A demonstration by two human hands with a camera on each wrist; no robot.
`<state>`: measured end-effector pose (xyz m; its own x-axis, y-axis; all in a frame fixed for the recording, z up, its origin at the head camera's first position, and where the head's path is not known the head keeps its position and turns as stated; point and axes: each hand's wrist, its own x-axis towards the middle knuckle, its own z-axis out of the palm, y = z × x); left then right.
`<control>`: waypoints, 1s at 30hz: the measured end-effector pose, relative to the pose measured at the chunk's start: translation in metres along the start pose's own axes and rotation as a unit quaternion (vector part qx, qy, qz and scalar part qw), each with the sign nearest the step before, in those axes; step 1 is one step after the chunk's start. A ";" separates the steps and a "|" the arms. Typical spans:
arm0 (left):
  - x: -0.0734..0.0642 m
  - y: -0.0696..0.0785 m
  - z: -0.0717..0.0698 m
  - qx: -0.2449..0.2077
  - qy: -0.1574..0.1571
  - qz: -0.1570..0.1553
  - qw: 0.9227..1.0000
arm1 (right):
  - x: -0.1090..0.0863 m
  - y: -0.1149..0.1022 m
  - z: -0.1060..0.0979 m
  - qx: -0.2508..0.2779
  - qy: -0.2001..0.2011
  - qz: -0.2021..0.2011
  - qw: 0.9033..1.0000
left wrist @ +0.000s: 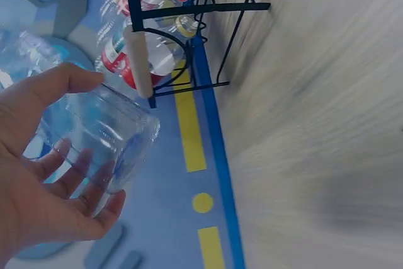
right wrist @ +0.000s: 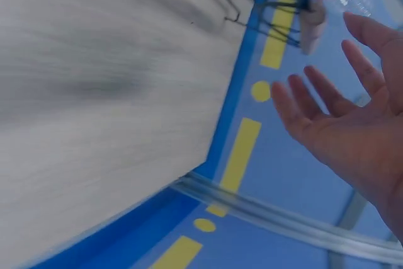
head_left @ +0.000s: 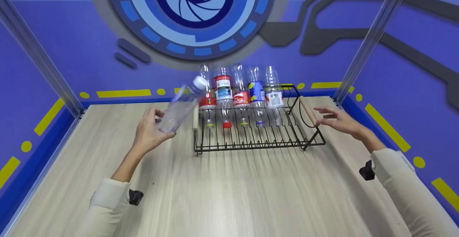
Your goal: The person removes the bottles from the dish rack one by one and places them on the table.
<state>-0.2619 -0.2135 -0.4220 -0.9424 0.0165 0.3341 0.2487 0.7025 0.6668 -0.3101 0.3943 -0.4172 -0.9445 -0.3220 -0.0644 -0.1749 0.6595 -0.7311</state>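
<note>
My left hand (head_left: 148, 131) grips a clear, label-free plastic bottle (head_left: 177, 111) near its base. The bottle tilts up to the right, its white cap (head_left: 200, 83) in front of the leftmost racked bottle in the head view. In the left wrist view, thumb and fingers curl around the bottle's base end (left wrist: 116, 133). A black wire rack (head_left: 251, 146) with wooden handles holds several plastic bottles (head_left: 241, 98) in a row, caps toward me. My right hand (head_left: 337, 119), holding nothing, has its fingers loosely extended beside the rack's right handle (head_left: 308, 110).
The rack stands toward the back of a light wood table (head_left: 233, 194). Blue-purple printed panels (head_left: 107, 68) rise behind and on both sides, with metal posts (head_left: 373, 39) at the back corners.
</note>
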 end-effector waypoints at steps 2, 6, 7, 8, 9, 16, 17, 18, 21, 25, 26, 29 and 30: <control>0.004 -0.007 0.004 -0.031 0.001 -0.036 0.999 | 0.002 0.007 0.003 0.023 -0.012 0.005 1.000; 0.011 -0.021 0.012 -0.088 0.009 -0.093 0.992 | 0.006 0.014 0.008 0.073 -0.030 0.009 0.997; 0.013 -0.025 0.013 -0.098 0.010 -0.101 0.990 | 0.007 0.015 0.009 0.084 -0.034 0.009 0.996; 0.015 -0.029 0.015 -0.109 0.010 -0.109 0.988 | 0.008 0.016 0.011 0.097 -0.039 0.009 0.995; 0.016 -0.032 0.018 -0.118 0.011 -0.114 0.986 | 0.009 0.017 0.012 0.109 -0.045 0.009 0.993; 0.029 -0.052 0.043 -0.139 -0.011 -0.166 0.976 | 0.011 0.029 0.013 0.199 -0.096 0.034 0.975; 0.029 -0.054 0.047 -0.143 -0.016 -0.175 0.974 | 0.012 0.029 0.013 0.205 -0.101 0.038 0.973; 0.029 -0.057 0.051 -0.148 -0.018 -0.184 0.972 | 0.012 0.030 0.012 0.209 -0.105 0.043 0.971; 0.036 -0.057 0.067 -0.175 -0.027 -0.192 0.965 | 0.009 0.032 0.009 0.217 -0.108 0.052 0.969; 0.040 -0.058 0.082 -0.182 -0.024 -0.190 0.964 | 0.010 0.032 0.009 0.239 -0.127 0.067 0.960; 0.041 -0.058 0.085 -0.177 -0.023 -0.188 0.966 | 0.010 0.032 0.009 0.243 -0.130 0.069 0.959; 0.046 -0.056 0.091 -0.161 -0.021 -0.180 0.970 | 0.013 0.033 0.009 0.253 -0.133 0.072 0.956; 0.049 -0.056 0.092 -0.158 -0.019 -0.178 0.971 | 0.013 0.033 0.009 0.253 -0.131 0.071 0.956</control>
<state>-0.3423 -0.1863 -0.5044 -0.9874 -0.1566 0.0228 -0.0448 0.4148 0.9088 -0.3257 0.4055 -0.4487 -0.8353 -0.4557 -0.3076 0.1698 0.3183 -0.9327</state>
